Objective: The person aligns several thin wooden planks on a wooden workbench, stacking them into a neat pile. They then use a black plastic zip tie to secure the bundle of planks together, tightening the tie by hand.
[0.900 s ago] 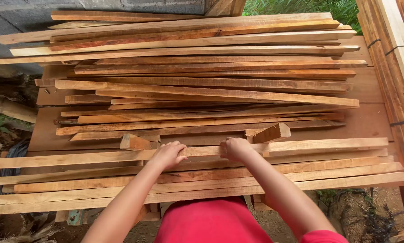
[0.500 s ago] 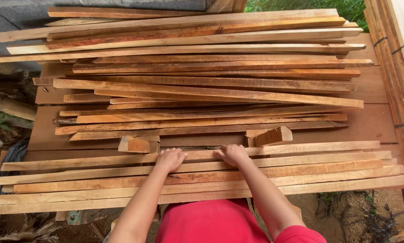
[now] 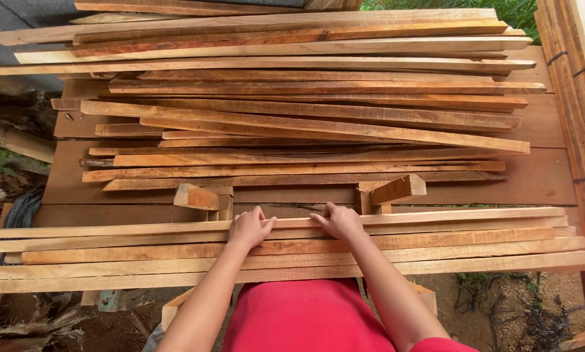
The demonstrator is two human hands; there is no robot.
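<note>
My left hand [image 3: 250, 227] lay palm down on the farthest strip [image 3: 436, 217] of the near bundle, a long, pale, rough-sawn length of wood running straight across in front of me. The fingers were spread loosely over its top face, tips reaching its far edge, gripping nothing. My right hand [image 3: 339, 221] rested on the same strip just beside the left, fingers fanned and slightly bent, thumb toward the other hand; it pressed flat too and pinched nothing.

That strip was the uppermost of several thin, narrow strips [image 3: 475, 251] lying side by side, touching, their colours running from pale yellow to orange-brown, with fibrous, unplaned edges. They lay across the near edge of a broad workbench [image 3: 540, 176] of dark reddish boards.

Just beyond my hands two short blocks stood out: a wedge-like offcut [image 3: 196, 196] to the left, tilted, and a squared offcut [image 3: 399, 188] to the right, leaning on a small upright post. Past them a loose stack of long slats [image 3: 305, 124] covered the bench, some crossing at slight angles, their faces streaked amber and tan. On my right a tied bundle of planks [image 3: 583, 98] ran away from me, bound with dark bands. My red shirt [image 3: 305, 319] filled the bottom edge.
</note>
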